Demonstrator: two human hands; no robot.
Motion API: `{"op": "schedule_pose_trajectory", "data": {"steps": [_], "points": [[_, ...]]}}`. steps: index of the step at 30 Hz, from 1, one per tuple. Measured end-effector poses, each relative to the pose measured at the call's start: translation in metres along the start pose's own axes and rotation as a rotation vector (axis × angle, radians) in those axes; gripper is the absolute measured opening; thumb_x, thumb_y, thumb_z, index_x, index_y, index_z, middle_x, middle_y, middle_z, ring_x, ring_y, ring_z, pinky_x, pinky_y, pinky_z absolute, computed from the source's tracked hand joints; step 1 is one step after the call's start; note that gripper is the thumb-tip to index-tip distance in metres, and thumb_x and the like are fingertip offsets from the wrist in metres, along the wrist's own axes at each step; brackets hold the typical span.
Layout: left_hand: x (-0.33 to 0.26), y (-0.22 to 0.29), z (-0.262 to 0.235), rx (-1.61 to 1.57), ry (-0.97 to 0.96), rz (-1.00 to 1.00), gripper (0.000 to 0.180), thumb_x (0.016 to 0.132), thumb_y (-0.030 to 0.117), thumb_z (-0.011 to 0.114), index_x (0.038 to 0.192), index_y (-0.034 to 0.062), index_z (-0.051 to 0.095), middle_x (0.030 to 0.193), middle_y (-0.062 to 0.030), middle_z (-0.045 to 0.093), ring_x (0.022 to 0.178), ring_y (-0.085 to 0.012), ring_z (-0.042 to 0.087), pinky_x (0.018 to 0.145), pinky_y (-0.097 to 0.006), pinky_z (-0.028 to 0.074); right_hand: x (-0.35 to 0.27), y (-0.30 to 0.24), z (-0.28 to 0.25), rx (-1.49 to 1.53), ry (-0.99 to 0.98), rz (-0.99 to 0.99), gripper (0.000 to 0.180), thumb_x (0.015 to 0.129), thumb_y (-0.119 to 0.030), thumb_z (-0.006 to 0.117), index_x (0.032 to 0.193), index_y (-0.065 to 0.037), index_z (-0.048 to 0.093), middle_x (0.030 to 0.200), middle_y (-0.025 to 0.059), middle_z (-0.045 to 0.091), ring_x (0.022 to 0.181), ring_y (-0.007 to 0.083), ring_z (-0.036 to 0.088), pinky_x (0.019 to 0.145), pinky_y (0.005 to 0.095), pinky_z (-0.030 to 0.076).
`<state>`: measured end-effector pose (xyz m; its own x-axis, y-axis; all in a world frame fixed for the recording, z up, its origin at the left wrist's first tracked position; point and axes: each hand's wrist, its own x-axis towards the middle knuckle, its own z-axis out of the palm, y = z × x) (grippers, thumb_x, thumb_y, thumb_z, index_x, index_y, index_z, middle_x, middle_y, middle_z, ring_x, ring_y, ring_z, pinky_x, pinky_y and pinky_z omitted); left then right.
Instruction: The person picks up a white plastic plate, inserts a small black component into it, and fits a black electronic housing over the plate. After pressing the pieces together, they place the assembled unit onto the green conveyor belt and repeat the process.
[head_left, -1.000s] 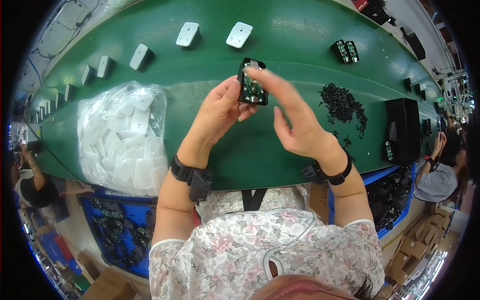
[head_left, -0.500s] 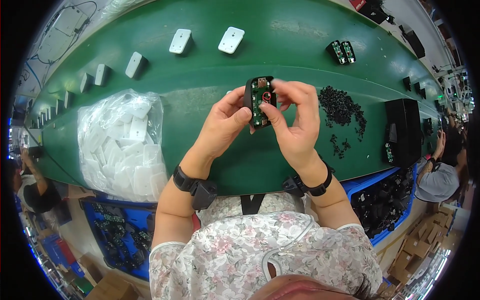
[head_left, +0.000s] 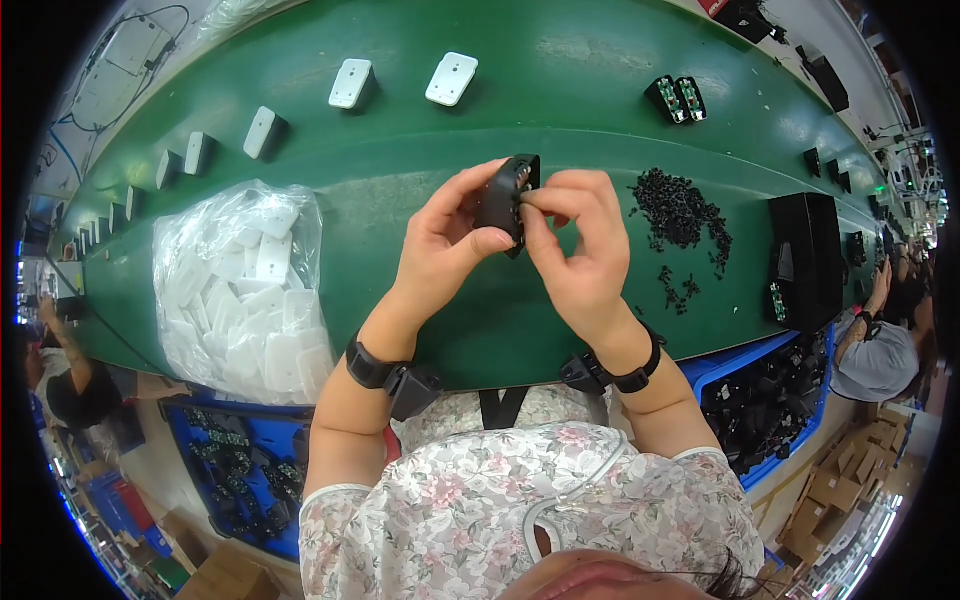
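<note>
One black housing (head_left: pixel 497 203) above green table (head_left: pixel 470 335): left hand (head_left: pixel 445 228) clamped round its back, likely to steady opening toward right hand (head_left: pixel 582 235); its fingertips there, cannot tell if together. Small black parts (head_left: pixel 676 212) lie nearby, presumably for reach.

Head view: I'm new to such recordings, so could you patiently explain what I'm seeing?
There's no robot: these are a person's bare hands, seen from a wide head-worn camera looking down, which bends straight edges. The left hand holds a black casing; the right hand appears to touch its open side. On the green table lie a clear bag of white plates, a pile of small black parts, white-topped casings and two open casings with circuit boards.
</note>
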<state>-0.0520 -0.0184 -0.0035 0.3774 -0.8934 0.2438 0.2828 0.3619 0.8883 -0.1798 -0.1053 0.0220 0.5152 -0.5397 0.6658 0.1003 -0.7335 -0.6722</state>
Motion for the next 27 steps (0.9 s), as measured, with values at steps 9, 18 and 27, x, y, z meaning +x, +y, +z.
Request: {"op": "schedule_pose_trajectory", "data": {"steps": [9, 18, 27], "points": [[0.005, 0.005, -0.007, 0.572, -0.081, 0.336, 0.062, 0.069, 0.016, 0.078, 0.125, 0.0051, 0.056, 0.104, -0.0091, 0.060, 0.093, -0.0224, 0.056, 0.083, -0.031, 0.045, 0.001, 0.001, -0.010, 0.754, -0.075, 0.724, 0.013, 0.085, -0.002, 0.066, 0.094, -0.001, 0.057, 0.092, 0.0025, 0.059, 0.081, 0.0096, 0.056, 0.067, 0.0238, 0.047], [0.006, 0.001, -0.007, 0.618, -0.040, 0.311, 0.061, 0.070, 0.018, 0.078, 0.125, 0.0054, 0.056, 0.103, -0.0089, 0.059, 0.090, -0.0218, 0.056, 0.078, -0.030, 0.045, -0.008, -0.004, 0.001, -0.302, -0.018, -0.130, 0.021, 0.074, 0.011, 0.061, 0.092, 0.002, 0.060, 0.091, 0.0132, 0.059, 0.077, 0.0247, 0.059, 0.065, 0.0296, 0.048], [0.003, -0.004, -0.002, 0.384, -0.127, 0.133, 0.057, 0.074, 0.021, 0.076, 0.125, 0.0030, 0.055, 0.101, -0.0057, 0.060, 0.090, -0.0163, 0.055, 0.078, -0.027, 0.045, 0.012, 0.020, -0.028, 0.727, -0.235, 0.723, 0.030, 0.080, 0.002, 0.066, 0.101, -0.007, 0.047, 0.103, 0.0022, 0.052, 0.095, 0.0120, 0.052, 0.085, 0.0256, 0.044]]}}
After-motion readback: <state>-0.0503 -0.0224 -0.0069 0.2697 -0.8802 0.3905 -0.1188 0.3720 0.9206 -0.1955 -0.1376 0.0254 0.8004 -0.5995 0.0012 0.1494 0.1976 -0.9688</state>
